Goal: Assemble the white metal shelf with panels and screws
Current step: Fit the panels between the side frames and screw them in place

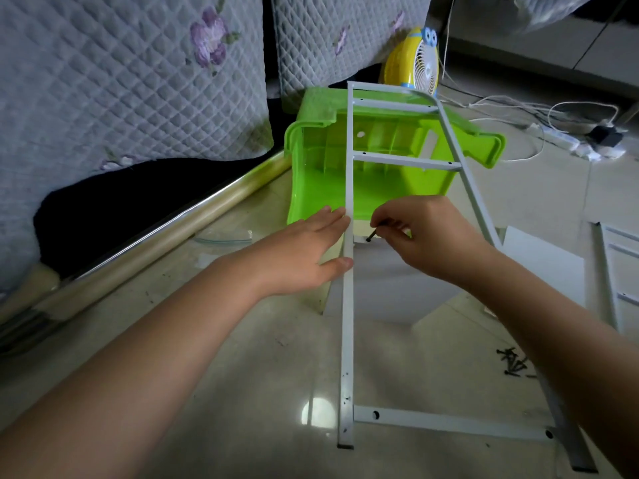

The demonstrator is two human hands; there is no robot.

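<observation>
Glossy pale tile floor [262, 368], carrying all items listed.

Quilted floral covers [131, 81]: far left, hanging over a dark gap; a shiny metal rail [166, 236] runs along their foot.

White metal frame [346, 305]: ladder-shaped side piece of the shelf, centre of scene, standing up from the floor at the near end and leaning away toward the far end; crossbars at near bottom, middle and far top.

Green plastic bin [311, 160]: tipped on its side behind the frame, open mouth toward the viewer; nothing can be made out inside.

White panels [543, 267]: lying flat on the floor at right, one reaching under the frame; further white frame parts [619, 271] at the right edge.

Yellow desk fan [411, 63]: far centre, behind the bin. White cables and a power strip [567, 141]: far right.

Left hand [307, 250]: fingers straight, palm and thumb pressed flat against the frame's left upright; grip spread, holding nothing.

Right hand [425, 233]: just right of that upright, fingertips pinching a dark screw [372, 234], its tip at the panel edge.

Loose black screws [515, 363]: small pile on the floor, near right.

Clear plastic bag [224, 238]: on the floor, left of the bin.
</observation>
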